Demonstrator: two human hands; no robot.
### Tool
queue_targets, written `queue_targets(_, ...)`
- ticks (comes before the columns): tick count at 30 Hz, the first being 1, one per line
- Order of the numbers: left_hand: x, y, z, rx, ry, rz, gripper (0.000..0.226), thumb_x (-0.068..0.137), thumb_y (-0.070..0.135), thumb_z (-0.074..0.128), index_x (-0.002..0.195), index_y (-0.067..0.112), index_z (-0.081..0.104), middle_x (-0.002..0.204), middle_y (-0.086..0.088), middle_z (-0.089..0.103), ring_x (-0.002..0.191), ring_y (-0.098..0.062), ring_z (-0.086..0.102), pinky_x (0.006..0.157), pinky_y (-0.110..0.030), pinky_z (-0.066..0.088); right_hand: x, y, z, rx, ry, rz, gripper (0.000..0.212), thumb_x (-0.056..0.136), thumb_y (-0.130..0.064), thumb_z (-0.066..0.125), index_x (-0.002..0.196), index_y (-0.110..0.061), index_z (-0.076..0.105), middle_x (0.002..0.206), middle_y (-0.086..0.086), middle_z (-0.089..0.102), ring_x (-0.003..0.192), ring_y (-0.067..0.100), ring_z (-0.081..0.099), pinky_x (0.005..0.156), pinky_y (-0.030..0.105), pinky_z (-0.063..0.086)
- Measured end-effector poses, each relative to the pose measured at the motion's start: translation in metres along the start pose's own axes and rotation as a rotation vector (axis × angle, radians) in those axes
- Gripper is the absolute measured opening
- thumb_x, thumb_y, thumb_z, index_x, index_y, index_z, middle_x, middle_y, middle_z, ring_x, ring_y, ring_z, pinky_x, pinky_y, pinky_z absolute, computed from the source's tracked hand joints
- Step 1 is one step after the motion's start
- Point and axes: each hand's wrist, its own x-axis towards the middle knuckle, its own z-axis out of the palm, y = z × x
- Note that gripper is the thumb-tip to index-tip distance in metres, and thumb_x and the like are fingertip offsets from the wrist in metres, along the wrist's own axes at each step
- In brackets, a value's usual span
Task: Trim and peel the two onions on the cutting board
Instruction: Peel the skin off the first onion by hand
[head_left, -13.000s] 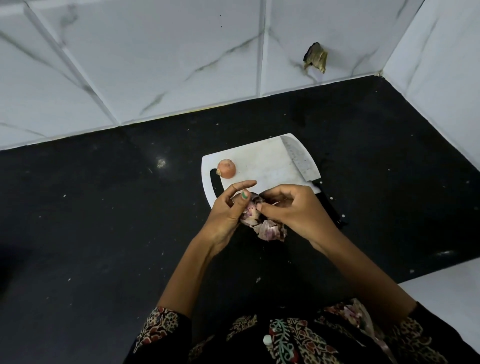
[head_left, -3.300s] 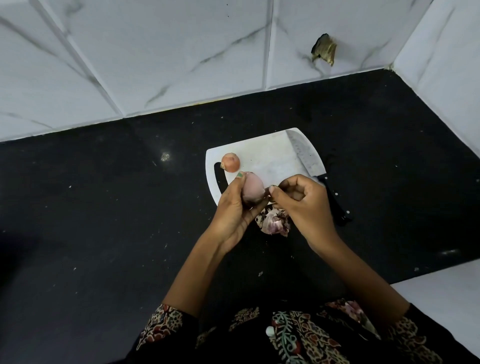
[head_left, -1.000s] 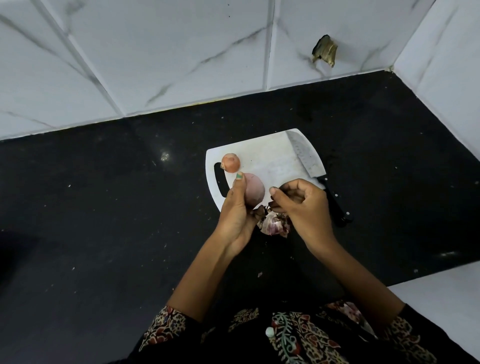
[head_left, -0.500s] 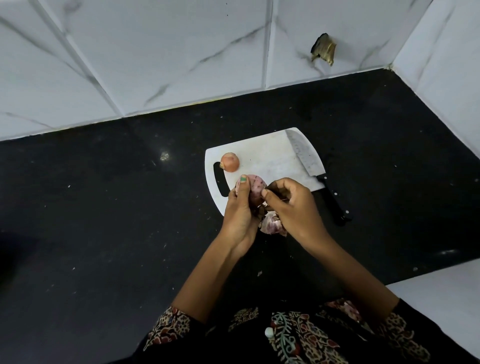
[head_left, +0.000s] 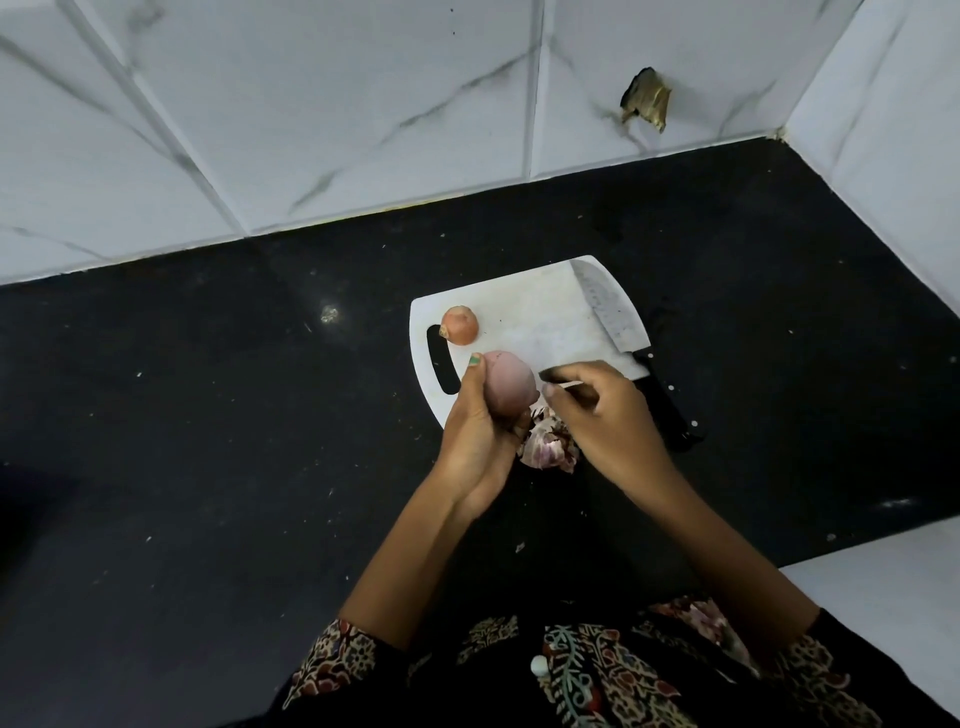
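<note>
— Two onions: where?

— I see the peeled onion (head_left: 511, 384) gripped upright in the left hand (head_left: 480, 431), mid-frame. The right hand (head_left: 605, 421), just right, pinches a skin strip (head_left: 563, 385). The unpeeled onion (head_left: 460, 325) sits on the board (head_left: 540, 317), upper left, nearer the left hand.

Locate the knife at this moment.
In the head view the knife lies untouched along the right edge of the white cutting board, blade on the board, black handle on the dark counter just beyond the right hand.
</note>
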Motion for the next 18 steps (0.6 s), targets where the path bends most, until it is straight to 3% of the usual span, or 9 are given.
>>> queue_targets(2, -0.002, 0.001, 0.002, -0.003, -0.002, -0.014, 0.046, 0.101, 0.044, 0.034, 0.110, 0.007, 0.059, 0.098, -0.012, 0.070, 0.090, -0.019, 0.068, 0.076, -0.029, 0.054, -0.007, -0.014, 0.005, 0.108, -0.028, -0.015, 0.027, 0.083, -0.026, 0.071, 0.108, -0.017, 0.065, 0.105, -0.002, 0.066, 0.090, 0.009, 0.066, 0.077, 0.023, 0.054)
queue_targets(3, -0.003, 0.001, 0.004, -0.006, -0.003, -0.021, 0.047, 0.102, 0.044, 0.032, 0.108, 0.006, 0.060, 0.091, -0.011, 0.072, 0.086, -0.018, 0.071, 0.071, -0.030, 0.057, -0.009, -0.018, 0.007, 0.123, -0.039, -0.012, 0.032, 0.080, -0.028, 0.074, 0.109, -0.018, 0.064, 0.104, -0.003, 0.066, 0.089, 0.008, 0.066, 0.076, 0.022, 0.055)
queue_targets(5, -0.004, 0.000, 0.005, 0.007, -0.009, -0.012, 0.046, 0.103, 0.042, 0.030, 0.102, 0.008, 0.061, 0.082, -0.007, 0.074, 0.078, -0.015, 0.072, 0.066, -0.028, 0.057, -0.010, -0.022, 0.011, 0.135, -0.017, -0.001, 0.033, 0.079, -0.026, 0.075, 0.109, -0.017, 0.063, 0.103, -0.003, 0.067, 0.089, 0.007, 0.066, 0.074, 0.019, 0.055)
queue_targets(9, -0.004, -0.001, 0.008, 0.022, 0.052, 0.025, 0.044, 0.102, 0.040, 0.031, 0.101, 0.010, 0.063, 0.095, -0.010, 0.072, 0.090, -0.019, 0.069, 0.076, -0.030, 0.055, -0.007, -0.021, 0.010, 0.254, -0.035, 0.048, 0.029, 0.080, -0.016, 0.074, 0.107, -0.014, 0.064, 0.100, -0.002, 0.070, 0.089, 0.008, 0.068, 0.076, 0.022, 0.055)
queue_targets(13, -0.004, -0.002, 0.008, 0.023, 0.056, 0.031, 0.043, 0.103, 0.038, 0.030, 0.099, 0.011, 0.063, 0.091, -0.008, 0.072, 0.080, -0.013, 0.071, 0.060, -0.022, 0.054, -0.007, -0.021, 0.011, 0.265, -0.027, 0.044, 0.028, 0.079, -0.011, 0.074, 0.104, -0.017, 0.065, 0.097, -0.002, 0.071, 0.087, 0.009, 0.069, 0.078, 0.028, 0.058)
queue_targets(18, -0.004, -0.001, 0.011, 0.002, 0.046, 0.024, 0.045, 0.103, 0.040, 0.030, 0.100, 0.009, 0.063, 0.082, -0.006, 0.074, 0.075, -0.014, 0.072, 0.058, -0.023, 0.055, -0.007, -0.018, 0.011, 0.266, -0.016, 0.043, 0.031, 0.076, -0.011, 0.075, 0.105, -0.015, 0.065, 0.095, -0.001, 0.071, 0.087, 0.010, 0.069, 0.078, 0.029, 0.058)
